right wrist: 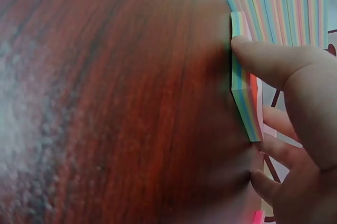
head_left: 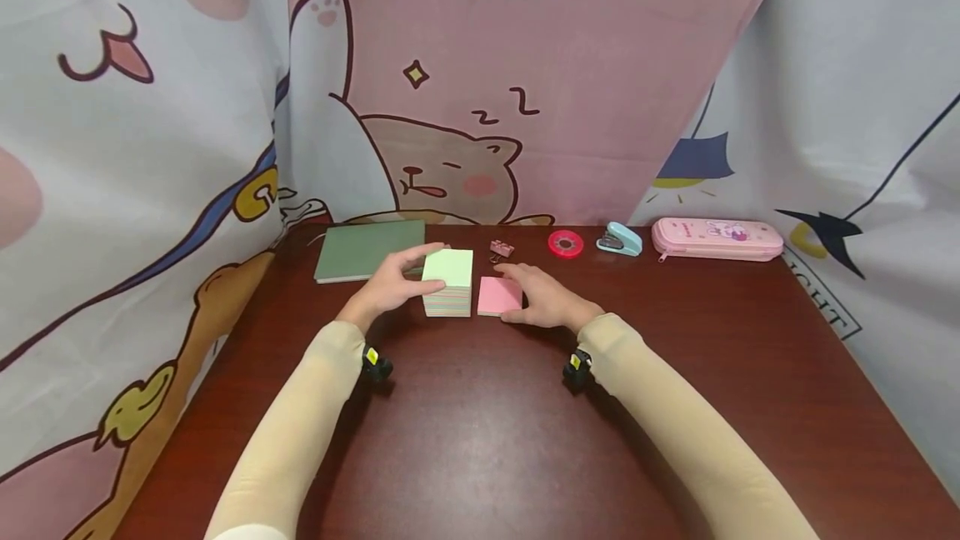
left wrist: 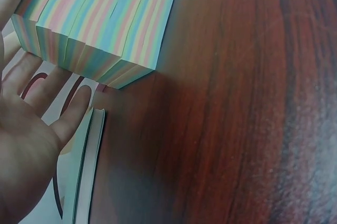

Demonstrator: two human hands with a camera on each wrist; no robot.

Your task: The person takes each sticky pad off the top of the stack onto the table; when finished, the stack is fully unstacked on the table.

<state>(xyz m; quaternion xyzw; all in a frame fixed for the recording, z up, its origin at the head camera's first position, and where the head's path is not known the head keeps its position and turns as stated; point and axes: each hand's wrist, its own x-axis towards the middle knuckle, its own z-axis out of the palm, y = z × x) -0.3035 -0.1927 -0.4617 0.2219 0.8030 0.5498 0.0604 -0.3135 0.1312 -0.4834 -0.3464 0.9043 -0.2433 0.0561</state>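
Note:
A tall stack of sticky notes (head_left: 447,300), pale green on top with striped pastel sides, stands on the table at the centre. My left hand (head_left: 388,285) holds it from the left, thumb along the near side and forefinger at the far edge. Just to its right lies a low sticky note stack (head_left: 499,296) with a pink top. Around that one is my right hand (head_left: 549,298); in the right wrist view its thumb (right wrist: 271,61) presses the near side, while the other fingers are partly hidden behind.
A green notebook (head_left: 371,248) lies at the back left. Along the back stand pink binder clips (head_left: 501,249), a red tape roll (head_left: 566,244), a light blue stapler (head_left: 621,239) and a pink pencil case (head_left: 717,239). Printed curtains (head_left: 570,65) surround the brown table (head_left: 480,432).

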